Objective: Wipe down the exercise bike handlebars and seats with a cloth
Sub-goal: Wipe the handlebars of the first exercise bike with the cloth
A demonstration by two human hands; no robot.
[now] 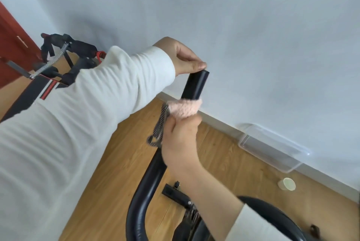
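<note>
The black handlebar (pixel 195 84) of the exercise bike rises from the bottom centre, curving up to a blunt end near the white wall. My left hand (pixel 185 55), in a white sleeve, reaches across from the left and pinches the bar's top end with its fingertips. My right hand (pixel 181 143) grips the bar lower down, holding a pink fluffy cloth (pixel 184 109) with a grey striped side wrapped around the tube. The bike's seat is not in sight.
A clear plastic box (pixel 272 149) lies on the wooden floor along the wall, with a small pale cup (pixel 286 183) near it. Another black-and-red exercise machine (pixel 78 53) stands at the left by a red door (pixel 11 45). A bike pedal (pixel 175 192) is below.
</note>
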